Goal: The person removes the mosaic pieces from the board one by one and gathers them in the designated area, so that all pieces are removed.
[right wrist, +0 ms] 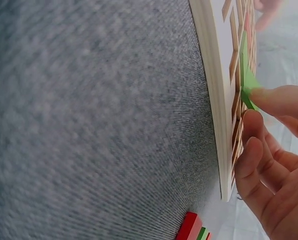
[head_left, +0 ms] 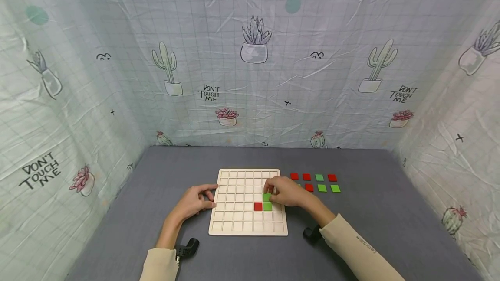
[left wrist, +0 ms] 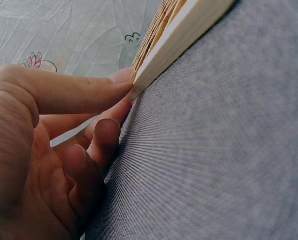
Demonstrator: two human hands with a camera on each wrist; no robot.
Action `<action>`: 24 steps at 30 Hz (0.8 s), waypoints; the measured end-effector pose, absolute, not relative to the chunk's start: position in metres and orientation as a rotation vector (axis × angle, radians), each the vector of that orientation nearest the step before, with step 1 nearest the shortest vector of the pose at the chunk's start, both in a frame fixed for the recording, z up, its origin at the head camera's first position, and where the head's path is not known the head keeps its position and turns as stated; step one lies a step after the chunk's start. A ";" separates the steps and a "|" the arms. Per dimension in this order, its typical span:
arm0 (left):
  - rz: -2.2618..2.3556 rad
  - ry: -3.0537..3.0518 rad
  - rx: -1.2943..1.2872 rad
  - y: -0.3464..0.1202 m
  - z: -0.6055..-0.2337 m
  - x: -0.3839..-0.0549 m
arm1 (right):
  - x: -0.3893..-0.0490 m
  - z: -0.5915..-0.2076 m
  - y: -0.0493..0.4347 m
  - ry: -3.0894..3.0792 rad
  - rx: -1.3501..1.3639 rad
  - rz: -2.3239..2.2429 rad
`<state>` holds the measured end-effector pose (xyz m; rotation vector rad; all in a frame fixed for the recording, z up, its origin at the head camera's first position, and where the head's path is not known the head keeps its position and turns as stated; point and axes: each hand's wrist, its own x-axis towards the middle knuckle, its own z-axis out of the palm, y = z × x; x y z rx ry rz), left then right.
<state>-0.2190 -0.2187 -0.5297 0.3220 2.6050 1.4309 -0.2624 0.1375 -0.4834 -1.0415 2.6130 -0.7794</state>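
Note:
A wooden grid board [head_left: 230, 216] lies on the table. The left hand [head_left: 195, 202] rests at its left edge, with thumb and index finger set apart along the rim; in the left wrist view the thumb tip touches the board's side [left wrist: 159, 62]. Over the right half, the right hand [head_left: 287, 191] pinches a green square tile [head_left: 266, 196] between thumb and fingers. That tile [right wrist: 248, 90] stands tilted at its cell in the right wrist view. Just below it, another green tile [head_left: 267, 206] sits in a cell, with a red tile [head_left: 258, 206] directly to its left.
Right of the board, red and green tiles lie in two rows, among them a red tile [head_left: 306, 177] and a green tile [head_left: 335, 188]. The right hand partly covers the near row. A cactus-print cloth [head_left: 254, 99] encloses the grey table [head_left: 175, 159] behind and at both sides.

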 end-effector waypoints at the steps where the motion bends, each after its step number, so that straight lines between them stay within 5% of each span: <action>1: 1.433 2.604 0.319 -0.219 -0.530 -0.219 | -0.263 -0.484 0.138 2.614 -1.042 -0.777; 24: 1.446 2.603 0.307 -0.216 -0.529 -0.220 | -0.267 -0.483 0.142 2.581 -1.040 -0.825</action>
